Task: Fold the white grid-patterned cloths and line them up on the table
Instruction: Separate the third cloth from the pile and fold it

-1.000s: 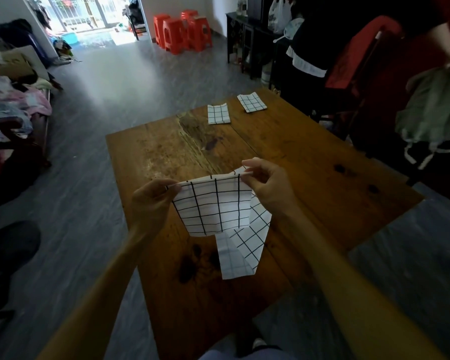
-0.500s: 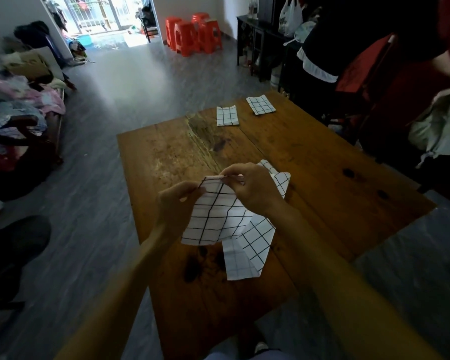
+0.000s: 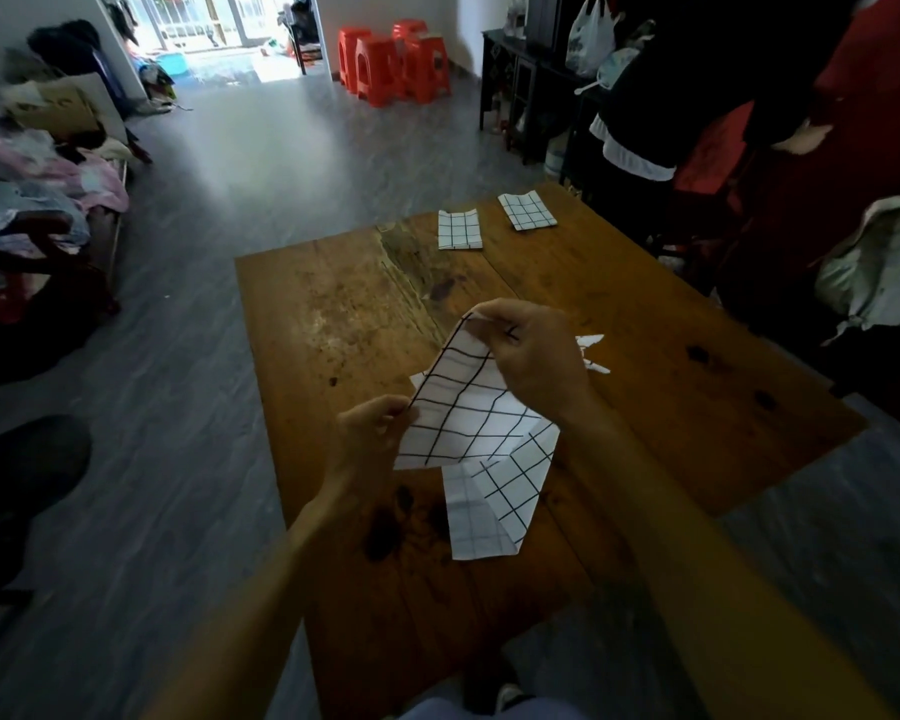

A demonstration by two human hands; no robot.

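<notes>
A worn brown wooden table [image 3: 333, 324] stands on a grey streaked floor [image 3: 261, 163]. Beyond the table, red plastic stools [image 3: 393, 65] cluster by a white wall, beside a bright glazed doorway [image 3: 214, 23] spilling daylight. Left of the table, heaped clothes [image 3: 37, 184] crowd a bench; right of it, a dark wooden cabinet [image 3: 526, 90] carries white plastic bags [image 3: 591, 36].
</notes>
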